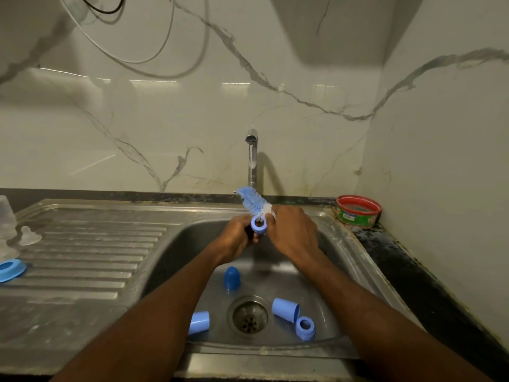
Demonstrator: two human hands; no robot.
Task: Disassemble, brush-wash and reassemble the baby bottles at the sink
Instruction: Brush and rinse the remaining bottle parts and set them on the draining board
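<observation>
Over the sink basin (192, 244), my left hand (237, 241) grips a blue screw ring (258, 226). My right hand (293, 234) holds a bottle brush (252, 201) whose blue and white bristles stick up and to the left, just above the ring. The brush handle is hidden in my fingers. A blue domed cap (232, 277), two blue cylindrical caps (199, 322) (285, 308) and a second blue ring (305, 328) lie on the basin floor around the drain (250, 317).
Water runs from the tap (252, 158) behind my hands. On the ribbed drainboard (91, 257) to the left are a clear teat (29, 236), a clear bottle (5, 216) and a blue ring (11, 269). A red-rimmed tub (358, 210) sits in the right corner.
</observation>
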